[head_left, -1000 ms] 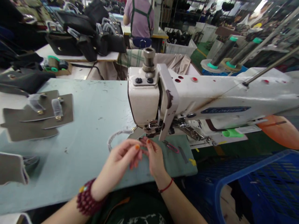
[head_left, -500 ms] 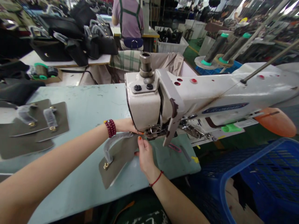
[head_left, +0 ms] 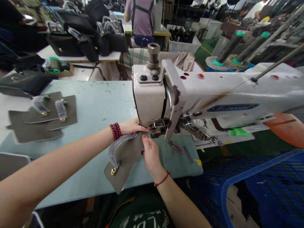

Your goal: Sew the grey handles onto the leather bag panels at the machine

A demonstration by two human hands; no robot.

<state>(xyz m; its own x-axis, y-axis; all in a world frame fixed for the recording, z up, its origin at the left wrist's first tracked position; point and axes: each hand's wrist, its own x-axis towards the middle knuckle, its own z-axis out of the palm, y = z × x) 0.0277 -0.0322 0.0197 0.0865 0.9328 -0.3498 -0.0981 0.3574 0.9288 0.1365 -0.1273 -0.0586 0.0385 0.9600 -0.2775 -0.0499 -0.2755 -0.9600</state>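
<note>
A grey-brown bag panel [head_left: 133, 153] lies under the head of the sewing machine [head_left: 149, 98], its upper end at the presser foot. A plastic-wrapped handle [head_left: 115, 148] with a gold clasp [head_left: 114, 171] is attached to it. My left hand [head_left: 130, 126] rests along the panel's far end, fingers stretched toward the needle area and partly hidden by the machine head. With thumb on top and fingers curled below, my right hand [head_left: 151, 154] pinches the panel's right edge just in front of the foot.
More handled panels [head_left: 38, 123] lie at the left of the pale green table [head_left: 95, 98]. Pink thread snips [head_left: 176, 147] sit right of my right hand. A blue basket [head_left: 224, 190] stands at lower right. Black bags [head_left: 68, 44], thread cones [head_left: 229, 49] and a seated person [head_left: 142, 19] are beyond.
The view has shifted, so the table and machine appear slightly moved. Both hands stay on the panel at the presser foot, and the panel's near end hangs a little more steeply.
</note>
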